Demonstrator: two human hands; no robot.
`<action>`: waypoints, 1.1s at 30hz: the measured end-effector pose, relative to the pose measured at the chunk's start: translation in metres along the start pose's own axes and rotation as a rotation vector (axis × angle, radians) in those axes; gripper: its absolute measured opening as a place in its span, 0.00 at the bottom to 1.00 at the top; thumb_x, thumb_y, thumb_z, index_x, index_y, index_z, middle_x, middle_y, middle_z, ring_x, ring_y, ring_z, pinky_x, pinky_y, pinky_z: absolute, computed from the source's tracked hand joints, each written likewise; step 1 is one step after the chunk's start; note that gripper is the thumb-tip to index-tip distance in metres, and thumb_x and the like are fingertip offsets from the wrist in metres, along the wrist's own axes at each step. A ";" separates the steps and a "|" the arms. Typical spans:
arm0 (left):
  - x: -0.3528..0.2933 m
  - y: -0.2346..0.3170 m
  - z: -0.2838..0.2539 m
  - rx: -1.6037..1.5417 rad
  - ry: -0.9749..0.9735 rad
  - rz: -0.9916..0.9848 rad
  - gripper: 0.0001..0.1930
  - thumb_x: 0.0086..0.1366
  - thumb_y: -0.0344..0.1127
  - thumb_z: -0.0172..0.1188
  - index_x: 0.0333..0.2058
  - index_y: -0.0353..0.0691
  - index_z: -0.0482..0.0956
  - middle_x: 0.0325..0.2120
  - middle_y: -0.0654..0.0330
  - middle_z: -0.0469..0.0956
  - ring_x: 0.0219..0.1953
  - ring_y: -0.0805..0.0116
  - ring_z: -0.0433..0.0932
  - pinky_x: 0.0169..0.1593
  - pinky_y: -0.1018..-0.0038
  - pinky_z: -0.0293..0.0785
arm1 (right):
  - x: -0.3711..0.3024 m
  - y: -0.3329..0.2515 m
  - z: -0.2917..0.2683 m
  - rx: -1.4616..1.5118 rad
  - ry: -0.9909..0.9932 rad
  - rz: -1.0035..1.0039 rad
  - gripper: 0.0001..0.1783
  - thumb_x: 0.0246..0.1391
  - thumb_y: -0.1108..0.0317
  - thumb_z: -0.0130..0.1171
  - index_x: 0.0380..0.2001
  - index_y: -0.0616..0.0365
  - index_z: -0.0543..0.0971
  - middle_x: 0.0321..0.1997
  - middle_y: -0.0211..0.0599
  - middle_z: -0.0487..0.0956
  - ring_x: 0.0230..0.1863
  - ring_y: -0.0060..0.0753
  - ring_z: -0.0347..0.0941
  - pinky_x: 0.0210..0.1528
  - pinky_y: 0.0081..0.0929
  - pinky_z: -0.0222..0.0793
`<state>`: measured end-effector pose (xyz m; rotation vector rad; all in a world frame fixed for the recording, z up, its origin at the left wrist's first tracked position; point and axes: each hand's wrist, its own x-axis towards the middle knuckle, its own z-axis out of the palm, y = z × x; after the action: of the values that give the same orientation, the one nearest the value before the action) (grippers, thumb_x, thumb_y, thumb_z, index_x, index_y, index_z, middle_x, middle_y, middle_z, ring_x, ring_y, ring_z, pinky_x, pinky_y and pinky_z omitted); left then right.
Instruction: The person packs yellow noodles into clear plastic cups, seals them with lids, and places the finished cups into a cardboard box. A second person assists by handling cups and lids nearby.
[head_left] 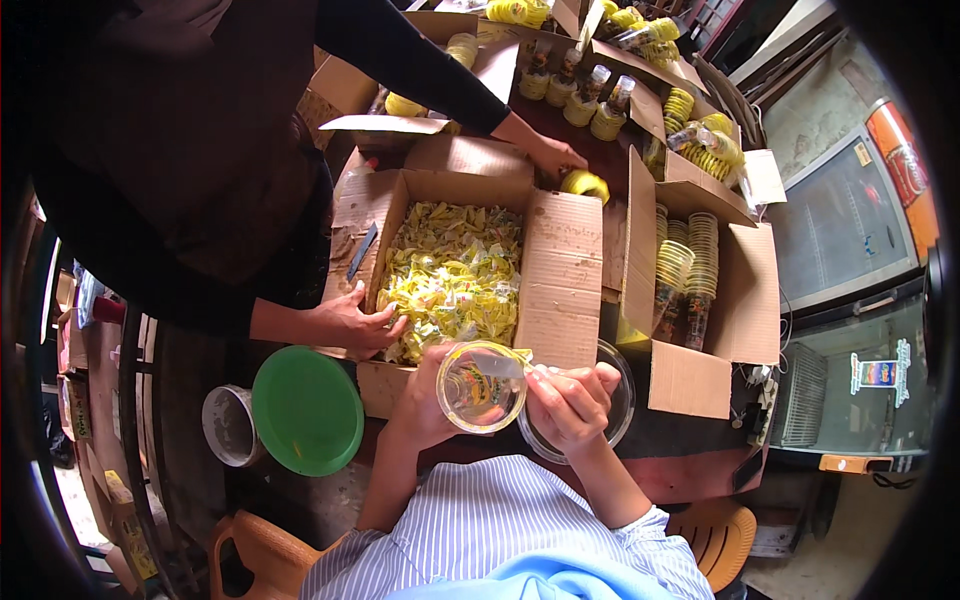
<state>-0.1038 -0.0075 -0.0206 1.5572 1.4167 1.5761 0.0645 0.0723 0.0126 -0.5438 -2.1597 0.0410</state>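
My left hand (pixel 426 405) is wrapped round a clear plastic cup (pixel 480 408) with a pale yellow rim, its open mouth tilted up toward me. At the cup's right rim my right hand (pixel 575 400) is closed in a pinch on a small pale strip (pixel 508 366) with a yellow end, which lies across the mouth. Whether the strip touches the cup, I cannot tell. Just beyond my hands stands an open cardboard box (pixel 558 270) full of small yellow and white packets (pixel 455 265). Under my right hand is a round clear container (pixel 622 400), partly hidden.
Another person's hand (pixel 360 322) rests at the box's left edge; their other hand (pixel 548 150) reaches to yellow-rimmed cups (pixel 585 185). Stacked cups (pixel 703 250) fill a carton (pixel 752 290) at right. A green plate (pixel 307 410) and a white bucket (pixel 230 425) are at left.
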 end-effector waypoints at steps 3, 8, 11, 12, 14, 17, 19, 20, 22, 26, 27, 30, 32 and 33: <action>0.001 0.002 0.001 -0.010 0.010 -0.010 0.36 0.41 0.38 0.75 0.46 0.36 0.62 0.40 0.53 0.73 0.42 0.61 0.75 0.45 0.69 0.72 | 0.000 0.000 0.002 0.016 0.026 0.014 0.15 0.34 0.75 0.64 0.32 0.52 0.80 0.29 0.20 0.77 0.27 0.19 0.71 0.37 0.25 0.51; 0.004 0.006 -0.003 0.043 -0.007 0.014 0.36 0.40 0.38 0.75 0.45 0.36 0.63 0.39 0.53 0.73 0.41 0.63 0.76 0.43 0.71 0.73 | -0.002 0.000 0.002 0.030 0.029 0.054 0.16 0.34 0.75 0.64 0.32 0.52 0.80 0.30 0.22 0.77 0.26 0.20 0.70 0.37 0.25 0.52; 0.003 0.008 -0.004 0.070 -0.009 -0.001 0.35 0.40 0.37 0.75 0.44 0.36 0.63 0.39 0.53 0.73 0.40 0.64 0.76 0.42 0.72 0.74 | 0.007 -0.002 0.006 0.064 0.073 0.099 0.12 0.34 0.79 0.65 0.27 0.53 0.80 0.24 0.24 0.77 0.22 0.22 0.70 0.33 0.24 0.55; 0.005 0.011 -0.005 0.078 -0.011 -0.003 0.34 0.41 0.36 0.74 0.44 0.36 0.63 0.40 0.53 0.73 0.41 0.64 0.76 0.42 0.72 0.74 | 0.008 0.000 0.010 0.073 0.084 0.096 0.12 0.35 0.80 0.65 0.27 0.53 0.79 0.23 0.24 0.76 0.21 0.23 0.69 0.32 0.23 0.55; 0.008 0.010 -0.005 0.021 -0.013 0.006 0.33 0.41 0.33 0.74 0.43 0.36 0.62 0.40 0.53 0.74 0.42 0.64 0.76 0.43 0.71 0.74 | 0.008 0.000 0.014 0.076 0.073 0.115 0.12 0.35 0.80 0.64 0.26 0.53 0.79 0.22 0.25 0.76 0.21 0.23 0.69 0.32 0.23 0.55; 0.009 0.002 -0.003 -0.100 -0.008 0.009 0.32 0.42 0.30 0.73 0.43 0.36 0.61 0.41 0.53 0.74 0.43 0.64 0.76 0.45 0.71 0.74 | 0.010 -0.001 0.017 0.070 0.038 0.192 0.12 0.34 0.80 0.65 0.26 0.54 0.79 0.21 0.26 0.75 0.20 0.24 0.69 0.31 0.24 0.56; 0.009 0.001 -0.003 -0.090 -0.009 -0.020 0.32 0.42 0.28 0.72 0.43 0.36 0.61 0.41 0.53 0.74 0.44 0.64 0.76 0.45 0.71 0.74 | 0.009 0.001 0.021 0.078 0.046 0.251 0.12 0.34 0.80 0.65 0.26 0.54 0.79 0.20 0.25 0.75 0.20 0.25 0.69 0.31 0.25 0.57; 0.009 0.001 -0.003 -0.086 -0.013 -0.021 0.32 0.42 0.29 0.73 0.43 0.36 0.60 0.41 0.53 0.74 0.44 0.64 0.76 0.45 0.71 0.74 | 0.010 0.000 0.019 0.125 0.061 0.297 0.12 0.34 0.80 0.65 0.26 0.54 0.79 0.18 0.25 0.74 0.20 0.26 0.69 0.32 0.25 0.58; 0.009 0.000 -0.004 -0.078 -0.017 -0.025 0.33 0.41 0.29 0.73 0.44 0.36 0.60 0.41 0.54 0.74 0.44 0.64 0.76 0.45 0.71 0.74 | 0.008 0.000 0.017 0.145 0.076 0.315 0.13 0.34 0.80 0.65 0.26 0.53 0.79 0.17 0.24 0.72 0.19 0.25 0.68 0.31 0.25 0.57; 0.007 0.000 -0.005 -0.053 0.008 -0.040 0.33 0.41 0.30 0.73 0.44 0.37 0.61 0.42 0.54 0.74 0.45 0.64 0.75 0.46 0.71 0.73 | 0.005 -0.007 0.008 0.157 0.101 0.266 0.13 0.34 0.81 0.65 0.27 0.52 0.79 0.17 0.23 0.71 0.18 0.24 0.66 0.31 0.24 0.56; 0.007 0.002 -0.004 -0.040 0.018 -0.045 0.33 0.41 0.31 0.74 0.44 0.37 0.62 0.42 0.54 0.73 0.45 0.63 0.75 0.46 0.70 0.73 | 0.003 -0.008 0.007 0.144 0.097 0.241 0.14 0.33 0.80 0.64 0.28 0.52 0.80 0.18 0.22 0.72 0.18 0.23 0.65 0.31 0.24 0.55; 0.004 -0.005 0.000 -0.035 0.058 -0.035 0.33 0.40 0.33 0.74 0.43 0.38 0.63 0.40 0.55 0.73 0.44 0.62 0.74 0.46 0.69 0.72 | 0.002 -0.013 0.004 0.100 0.072 0.178 0.13 0.35 0.79 0.64 0.28 0.52 0.80 0.18 0.22 0.71 0.18 0.22 0.65 0.30 0.23 0.54; 0.003 -0.006 0.000 0.023 0.071 0.012 0.34 0.40 0.34 0.75 0.43 0.39 0.63 0.39 0.55 0.72 0.42 0.60 0.74 0.46 0.68 0.71 | 0.003 -0.016 0.004 0.085 0.074 0.185 0.13 0.35 0.79 0.64 0.28 0.52 0.80 0.18 0.22 0.71 0.18 0.22 0.65 0.30 0.23 0.54; 0.008 -0.002 -0.002 0.081 0.066 0.054 0.34 0.39 0.34 0.75 0.43 0.39 0.63 0.38 0.54 0.72 0.42 0.60 0.73 0.45 0.67 0.71 | 0.002 -0.016 0.003 0.074 0.075 0.190 0.13 0.35 0.79 0.64 0.28 0.52 0.80 0.17 0.22 0.71 0.18 0.22 0.65 0.30 0.23 0.54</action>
<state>-0.1076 -0.0004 -0.0188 1.6158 1.5028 1.6339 0.0545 0.0590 0.0160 -0.6948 -2.0195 0.2005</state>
